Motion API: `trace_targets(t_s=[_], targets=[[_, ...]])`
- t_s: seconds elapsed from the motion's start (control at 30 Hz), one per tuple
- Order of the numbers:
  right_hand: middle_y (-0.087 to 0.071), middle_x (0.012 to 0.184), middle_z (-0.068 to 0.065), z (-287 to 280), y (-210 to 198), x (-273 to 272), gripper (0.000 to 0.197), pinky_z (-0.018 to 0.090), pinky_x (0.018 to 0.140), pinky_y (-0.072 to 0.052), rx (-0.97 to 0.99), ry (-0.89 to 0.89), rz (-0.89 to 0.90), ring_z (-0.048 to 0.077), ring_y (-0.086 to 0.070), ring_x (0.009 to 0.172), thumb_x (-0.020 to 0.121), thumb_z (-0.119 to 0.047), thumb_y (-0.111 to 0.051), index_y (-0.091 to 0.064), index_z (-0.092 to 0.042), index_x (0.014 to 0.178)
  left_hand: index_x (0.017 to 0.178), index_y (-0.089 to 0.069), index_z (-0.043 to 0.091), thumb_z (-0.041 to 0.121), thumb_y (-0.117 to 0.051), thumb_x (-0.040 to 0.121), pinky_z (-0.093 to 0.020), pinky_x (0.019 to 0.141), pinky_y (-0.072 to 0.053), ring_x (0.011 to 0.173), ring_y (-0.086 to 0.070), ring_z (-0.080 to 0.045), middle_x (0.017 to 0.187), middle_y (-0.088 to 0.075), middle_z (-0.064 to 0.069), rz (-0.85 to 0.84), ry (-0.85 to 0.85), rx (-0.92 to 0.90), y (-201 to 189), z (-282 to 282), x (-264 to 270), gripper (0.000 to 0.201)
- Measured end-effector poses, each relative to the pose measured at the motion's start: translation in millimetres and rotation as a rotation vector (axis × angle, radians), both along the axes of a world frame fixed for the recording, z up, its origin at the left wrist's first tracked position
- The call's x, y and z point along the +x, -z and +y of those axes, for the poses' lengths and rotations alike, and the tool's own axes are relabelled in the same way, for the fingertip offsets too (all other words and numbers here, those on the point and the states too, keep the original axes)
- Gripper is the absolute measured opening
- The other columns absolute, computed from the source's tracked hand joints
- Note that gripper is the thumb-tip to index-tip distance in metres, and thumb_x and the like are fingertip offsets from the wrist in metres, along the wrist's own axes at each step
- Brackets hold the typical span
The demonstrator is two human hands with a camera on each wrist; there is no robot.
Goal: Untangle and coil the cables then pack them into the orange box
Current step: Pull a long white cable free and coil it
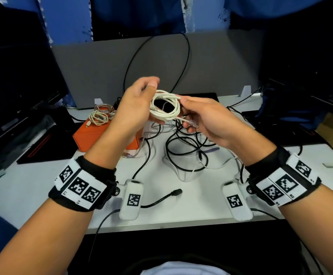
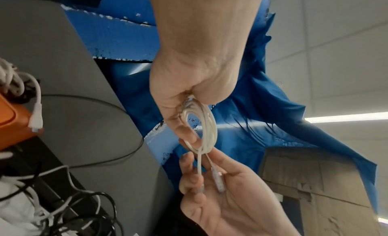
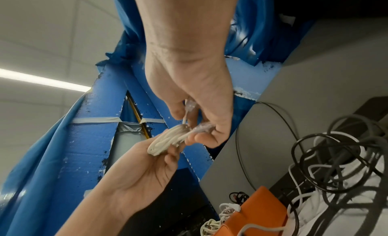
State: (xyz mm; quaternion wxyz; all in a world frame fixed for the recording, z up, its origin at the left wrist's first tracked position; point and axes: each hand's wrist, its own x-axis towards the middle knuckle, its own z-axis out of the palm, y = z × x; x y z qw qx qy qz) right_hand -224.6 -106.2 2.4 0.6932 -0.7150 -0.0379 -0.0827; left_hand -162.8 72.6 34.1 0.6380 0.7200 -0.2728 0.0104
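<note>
The left hand pinches the white coil; the right hand pinches its loose ends. Wrap those ends snugly round the loops so the coil holds together.

left hand: fingertips blurred | orange box: partly hidden by left forearm, contents unclear

Matt white rubbery cable coil, smooth orange box, smooth white tabletop

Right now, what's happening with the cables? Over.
Left hand holds coiled white cable. Right hand pinches its ends. Orange box waiting; tangled black cables remain.
</note>
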Motion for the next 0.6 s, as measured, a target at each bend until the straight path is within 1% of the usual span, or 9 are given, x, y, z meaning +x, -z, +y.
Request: trace_targets(t_s=[0.07,0.13,0.2,0.3,0.33,0.4,0.5,0.57,0.6], targets=[[-0.061,0.087,0.0,0.1,-2.0,-2.6,0.032,0.032,0.061,-0.042,0.059,-0.051,0.034,0.018,-0.054,0.072,0.108,-0.027,-0.048,-0.07,-0.02,0.131,0.12,-0.068,0.011,0.022,-0.039,0.111,-0.029,0.052,-0.055,0.065,-0.068,-0.011,0.1,-0.072,-0.012,-0.016,0.018,0.028,2.3,2.5,3.9,0.032],[-0.061,0.089,0.003,-0.7,-4.3,-4.3,0.033,0.032,0.059,-0.045,0.074,-0.101,0.048,0.021,-0.058,0.074,0.108,-0.025,-0.047,-0.067,-0.017,0.134,0.116,-0.071,0.012,0.024,-0.043,0.11,-0.031,0.054,-0.055,0.067,-0.068,-0.016,0.098,-0.073,-0.012,0.005,0.027,0.037,2.0,6.4,8.2,0.031],[-0.061,0.085,0.001,-1.3,-5.7,-4.7,0.032,0.032,0.06,-0.047,0.057,-0.108,0.039,0.02,-0.06,0.074,0.108,-0.022,-0.047,-0.068,-0.015,0.132,0.117,-0.071,0.014,0.029,-0.049,0.108,-0.033,0.056,-0.056,0.07,-0.069,-0.023,0.105,-0.074,-0.013,0.046,0.054,0.088,-1.0,9.7,11.6,0.028],[-0.061,0.084,0.0,-1.3,-5.7,-4.8,0.033,0.036,0.067,-0.047,0.049,-0.087,0.035,0.019,-0.061,0.074,0.108,-0.022,-0.047,-0.068,-0.013,0.131,0.122,-0.067,0.015,0.026,-0.053,0.106,-0.03,0.047,-0.052,0.058,-0.065,-0.028,0.102,-0.076,-0.016,0.111,0.158,0.193,-4.2,15.8,16.1,0.024],[-0.062,0.087,0.002,-1.8,-5.4,-4.6,0.034,0.038,0.071,-0.048,0.049,-0.103,0.043,0.02,-0.062,0.076,0.108,-0.026,-0.047,-0.067,-0.013,0.132,0.122,-0.067,0.015,0.023,-0.053,0.106,-0.029,0.045,-0.051,0.054,-0.064,-0.027,0.099,-0.076,-0.016,0.125,0.185,0.201,-5.1,17.9,17.5,0.023],[-0.063,0.097,0.007,-4.7,-6.0,-4.5,0.046,0.041,0.08,-0.049,0.038,-0.176,0.073,0.025,-0.065,0.086,0.108,-0.045,-0.043,-0.064,-0.015,0.135,0.123,-0.067,0.013,0.02,-0.053,0.106,-0.026,0.042,-0.05,0.051,-0.062,-0.024,0.093,-0.075,-0.016,0.144,0.214,0.178,-8.0,22.1,20.0,0.023],[-0.07,0.11,0.01,-11.1,-6.8,-0.2,0.073,0.04,0.088,-0.049,0.037,-0.219,0.111,0.026,-0.066,0.101,0.101,-0.071,-0.025,-0.054,-0.02,0.145,0.125,-0.066,0.011,0.018,-0.053,0.106,-0.025,0.042,-0.05,0.049,-0.062,-0.022,0.086,-0.072,-0.012,0.15,0.213,0.146,-12.0,27.4,23.5,0.024],[-0.074,0.116,0.009,-14.9,-3.7,4.5,0.076,0.04,0.092,-0.051,0.023,-0.137,0.134,0.024,-0.068,0.104,0.1,-0.073,-0.021,-0.054,-0.021,0.143,0.124,-0.066,0.011,0.018,-0.053,0.106,-0.025,0.043,-0.051,0.05,-0.062,-0.023,0.085,-0.071,-0.012,0.144,0.2,0.151,-13.6,30.4,25.6,0.024],[-0.076,0.115,0.007,-14.9,-1.3,6.7,0.071,0.041,0.096,-0.052,-0.04,-0.08,0.14,0.023,-0.07,0.104,0.102,-0.071,-0.024,-0.057,-0.021,0.14,0.124,-0.067,0.012,0.018,-0.053,0.106,-0.026,0.043,-0.051,0.051,-0.061,-0.023,0.086,-0.072,-0.013,0.14,0.195,0.157,-14.1,31.6,26.7,0.023]])
